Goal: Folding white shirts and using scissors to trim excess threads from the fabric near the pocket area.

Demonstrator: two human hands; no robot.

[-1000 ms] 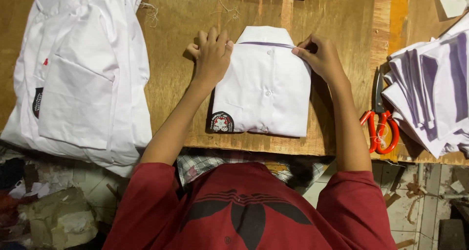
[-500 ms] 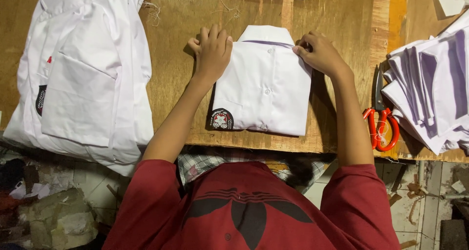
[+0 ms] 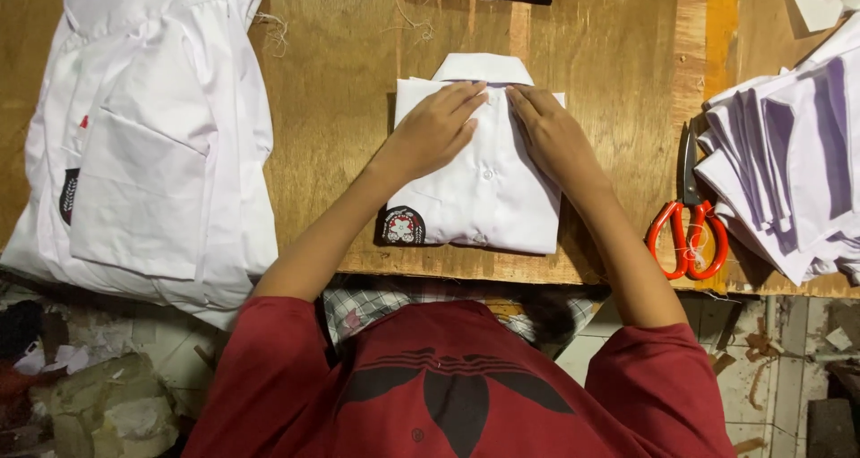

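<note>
Wooden table (image 3: 349, 55) under folded white shirt (image 3: 484, 198), tiled floor (image 3: 788, 368) below

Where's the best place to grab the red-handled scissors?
Take the red-handled scissors by the handle loops, coming from the table's near edge. The loops sit at that edge, closed blades pointing away, and the right hand is the closer one; the stacked white pieces crowd the far side.

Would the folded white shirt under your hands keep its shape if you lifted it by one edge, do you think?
Probably not: the folded white shirt is thin cloth and would likely droop and unfold. It looks light, so it should slide easily on the wooden table. Both the left hand and right hand press it flat, suggesting the folds spring up otherwise.
</note>
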